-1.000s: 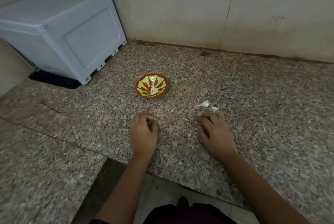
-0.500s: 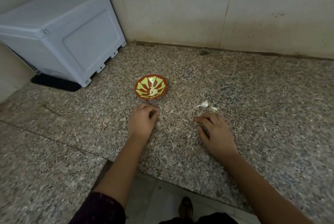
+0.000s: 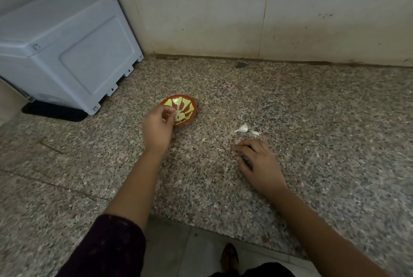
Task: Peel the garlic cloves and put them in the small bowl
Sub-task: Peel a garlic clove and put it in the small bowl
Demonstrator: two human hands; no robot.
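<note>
The small red bowl (image 3: pixel 188 106) with a yellow leaf pattern sits on the granite counter and holds a pale peeled clove (image 3: pixel 180 116). My left hand (image 3: pixel 157 128) hovers over the bowl's near-left rim, fingertips curled together in a pinch on a small garlic clove that the fingers mostly hide. One white garlic clove (image 3: pixel 242 128) lies on the counter right of the bowl, with bits of peel (image 3: pixel 256 133) beside it. Just in front of them, my right hand (image 3: pixel 260 161) rests palm down on the counter, fingers loosely bent and holding nothing.
A large grey plastic box (image 3: pixel 67 53) stands at the back left against the tiled wall (image 3: pixel 223 12). The counter's front edge (image 3: pixel 223 229) runs close to my body, with floor below it.
My left hand has lifted off the counter and moved forward to the bowl's rim. The right hand has stayed in place. The view has shifted slightly.
</note>
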